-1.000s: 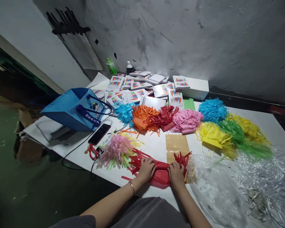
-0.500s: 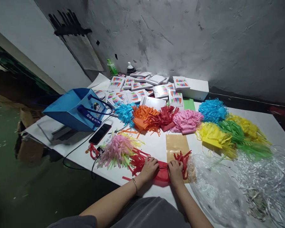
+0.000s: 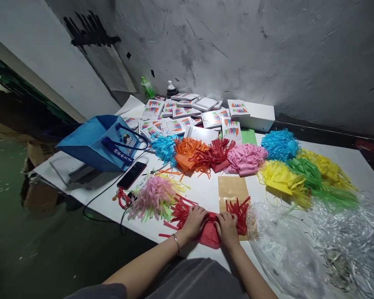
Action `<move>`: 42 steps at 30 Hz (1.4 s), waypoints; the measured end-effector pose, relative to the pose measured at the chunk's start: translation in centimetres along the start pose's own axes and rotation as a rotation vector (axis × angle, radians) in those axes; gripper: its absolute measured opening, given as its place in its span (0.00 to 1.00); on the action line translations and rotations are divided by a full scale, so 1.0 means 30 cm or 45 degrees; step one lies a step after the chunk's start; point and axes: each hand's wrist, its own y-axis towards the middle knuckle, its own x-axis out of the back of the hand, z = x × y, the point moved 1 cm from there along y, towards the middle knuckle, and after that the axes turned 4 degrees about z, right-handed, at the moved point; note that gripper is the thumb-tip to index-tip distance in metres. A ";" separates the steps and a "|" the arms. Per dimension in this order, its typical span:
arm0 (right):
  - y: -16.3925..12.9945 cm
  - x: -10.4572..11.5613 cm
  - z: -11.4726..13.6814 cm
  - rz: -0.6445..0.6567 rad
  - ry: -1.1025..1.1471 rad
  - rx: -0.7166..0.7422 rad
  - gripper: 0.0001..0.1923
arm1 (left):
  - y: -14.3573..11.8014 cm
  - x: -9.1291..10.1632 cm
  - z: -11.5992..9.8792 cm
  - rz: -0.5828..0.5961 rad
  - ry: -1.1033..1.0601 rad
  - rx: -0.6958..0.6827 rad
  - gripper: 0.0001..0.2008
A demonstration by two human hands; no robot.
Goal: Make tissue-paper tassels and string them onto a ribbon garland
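At the near edge of the table, I have left hand and right hand curled narrowly, holding the red paper; its middle looks partly rolled, a flat flap unrolled. Beyond, coloured bunches seem already gathered.

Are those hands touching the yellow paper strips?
No, the left hand and right hand are both on the red paper, and the yellow paper strips lie off to the right.

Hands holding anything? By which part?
Left hand and right hand rest on the red fringed paper, at its unfringed middle; whether they grip or press can't be told.
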 end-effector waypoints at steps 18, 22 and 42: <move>-0.004 -0.002 -0.026 0.017 -0.125 -0.102 0.04 | -0.037 -0.009 -0.010 -0.078 -0.027 0.314 0.06; 0.019 0.003 -0.018 0.019 -0.182 -0.173 0.04 | -0.012 -0.015 -0.015 -0.065 -0.001 0.419 0.06; 0.010 -0.030 -0.029 0.062 -0.022 0.051 0.06 | -0.021 -0.029 -0.005 -0.040 0.172 -0.137 0.07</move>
